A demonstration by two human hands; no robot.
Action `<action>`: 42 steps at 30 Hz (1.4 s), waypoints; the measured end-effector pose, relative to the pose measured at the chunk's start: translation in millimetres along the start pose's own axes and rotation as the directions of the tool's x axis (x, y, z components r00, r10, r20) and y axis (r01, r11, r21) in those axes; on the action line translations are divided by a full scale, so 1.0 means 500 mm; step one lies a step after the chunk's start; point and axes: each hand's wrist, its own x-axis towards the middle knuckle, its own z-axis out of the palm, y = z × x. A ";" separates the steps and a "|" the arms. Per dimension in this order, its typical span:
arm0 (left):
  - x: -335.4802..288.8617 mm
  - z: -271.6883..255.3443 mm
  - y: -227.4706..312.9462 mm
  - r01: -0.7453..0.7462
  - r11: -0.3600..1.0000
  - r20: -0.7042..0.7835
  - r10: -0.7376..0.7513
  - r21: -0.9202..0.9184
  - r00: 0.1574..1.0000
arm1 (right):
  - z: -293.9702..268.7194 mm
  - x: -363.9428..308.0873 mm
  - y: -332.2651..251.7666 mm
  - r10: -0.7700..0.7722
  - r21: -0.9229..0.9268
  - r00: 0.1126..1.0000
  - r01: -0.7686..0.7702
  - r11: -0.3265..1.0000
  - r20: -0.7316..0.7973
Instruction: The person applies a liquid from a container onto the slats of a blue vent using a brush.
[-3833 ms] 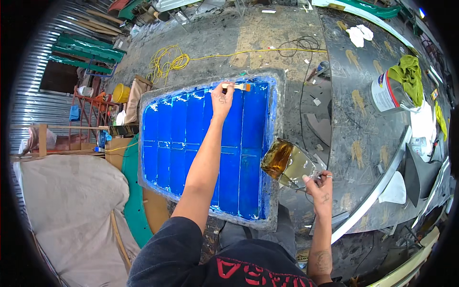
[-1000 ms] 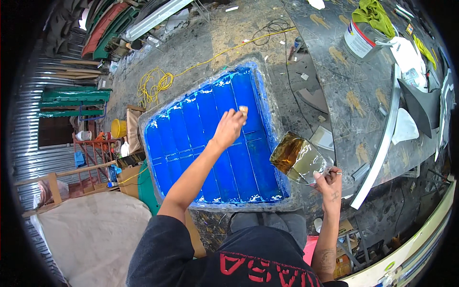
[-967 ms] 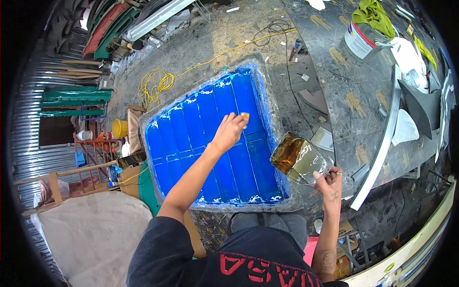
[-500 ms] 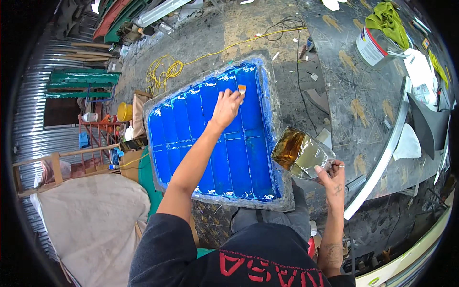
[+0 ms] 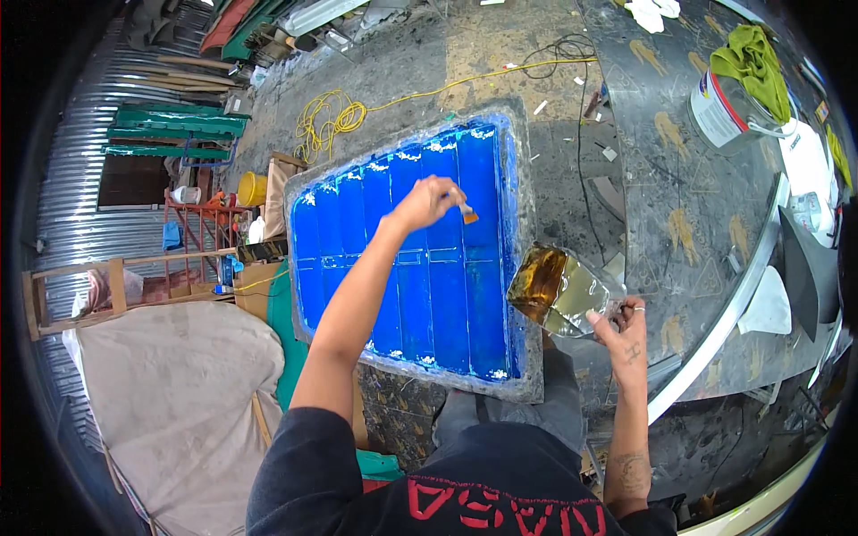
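My left hand (image 5: 427, 204) is closed around the handle of a small paintbrush (image 5: 467, 213) with orange-tan bristles. The brush is over the right half of a blue mould panel (image 5: 389, 308), whose shiny surface is crossed by thin lines into long strips. Whitish patches lie along the panel's far and near edges, and a rough grey rim surrounds it. Beyond the panel's right edge, my right hand (image 5: 617, 329) grips a clear, cut-open plastic container (image 5: 572, 295) by its near end. Amber liquid shows inside it, and the container is tilted.
A coiled yellow cord (image 5: 335, 121) lies on the floor beyond the panel. At the far right a bucket (image 5: 722, 107) with a green cloth (image 5: 752, 67) stands on a dark worktop (image 5: 661, 179). A long white strip (image 5: 728, 308) curves along it. A beige sheet (image 5: 179, 384) covers something at left.
My left hand has brought the brush nearer to me, with its bristles now angled toward the lower right. My right hand holds the container in nearly the same place. The view has shifted slightly.
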 end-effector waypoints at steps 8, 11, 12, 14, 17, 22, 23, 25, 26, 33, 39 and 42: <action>0.107 -0.080 -0.052 0.054 0.977 -0.556 0.072 0.208 0.828 | -0.006 -0.011 0.001 0.015 0.017 0.999 -0.014 1.000 -0.036; 0.034 -0.037 -0.071 0.078 0.953 -0.503 0.084 0.293 0.860 | 0.005 -0.012 0.009 0.010 0.027 0.999 -0.009 1.000 -0.049; 0.011 -0.011 -0.063 0.122 0.945 -0.432 0.022 0.303 0.902 | 0.007 -0.010 0.008 0.007 0.006 0.998 -0.007 1.000 -0.058; -0.042 0.035 -0.045 0.117 0.894 -0.354 0.049 0.432 0.934 | 0.019 -0.011 0.004 0.004 -0.020 0.998 -0.005 1.000 -0.068; -0.124 0.083 -0.012 0.031 0.907 -0.255 0.085 0.421 0.963 | 0.044 -0.018 -0.002 -0.006 -0.052 0.996 0.001 0.999 -0.094; -0.219 0.053 0.046 -0.032 0.959 -0.157 0.080 0.282 0.984 | 0.108 -0.042 -0.001 -0.089 -0.050 0.988 0.083 0.995 -0.124; -0.226 0.036 0.021 -0.104 0.979 -0.272 0.151 0.177 0.950 | 0.130 -0.045 -0.001 -0.095 -0.055 0.984 0.088 0.995 -0.148; -0.242 0.000 0.002 -0.133 0.991 -0.464 0.108 -0.022 0.879 | 0.182 -0.051 0.006 -0.113 -0.044 0.985 0.108 0.993 -0.127; -0.248 -0.038 0.029 -0.081 0.989 -0.520 0.006 -0.121 0.854 | 0.208 -0.053 0.004 -0.145 -0.099 0.981 0.133 0.986 -0.131; -0.252 -0.125 0.080 -0.286 0.895 -0.234 0.213 -0.343 0.949 | 0.394 -0.068 0.018 -0.131 -0.038 0.965 0.126 0.991 -0.227; -0.249 -0.066 -0.006 -0.322 0.925 -0.069 0.314 -0.203 0.947 | 0.485 -0.058 0.065 -0.140 -0.157 0.938 0.093 0.983 -0.318; -0.249 -0.100 -0.055 -0.156 0.833 -0.138 0.097 -0.531 0.986 | 0.498 -0.056 0.083 -0.083 -0.104 0.940 0.051 0.993 -0.332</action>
